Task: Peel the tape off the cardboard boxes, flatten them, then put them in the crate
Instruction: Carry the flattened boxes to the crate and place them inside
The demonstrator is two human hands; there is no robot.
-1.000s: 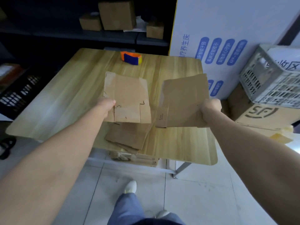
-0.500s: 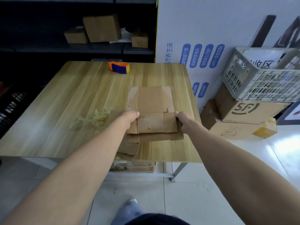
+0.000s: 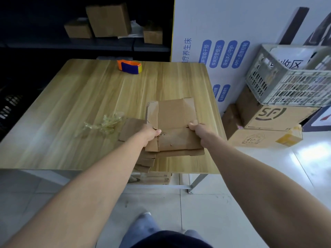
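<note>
A stack of flattened brown cardboard boxes (image 3: 173, 126) sits over the near right part of the wooden table (image 3: 89, 104). My left hand (image 3: 150, 136) grips its left edge and my right hand (image 3: 199, 130) grips its right edge. More flattened cardboard (image 3: 132, 130) pokes out beneath on the left and toward the table's front edge. A crumpled wad of clear peeled tape (image 3: 105, 123) lies on the table left of the stack. The grey plastic crate (image 3: 290, 77) stands at the right on top of stacked boxes.
An orange and blue tape dispenser (image 3: 129, 66) rests at the table's far edge. Closed cardboard boxes (image 3: 107, 20) sit on a dark shelf behind. SF-marked cartons (image 3: 275, 120) are piled on the floor under the crate. A white printed board (image 3: 223, 33) leans behind the table's right side.
One second ago I held a separate flattened piece in each hand, apart. They have come together into one stack held at both edges, now lower and further right. The view has shifted left.
</note>
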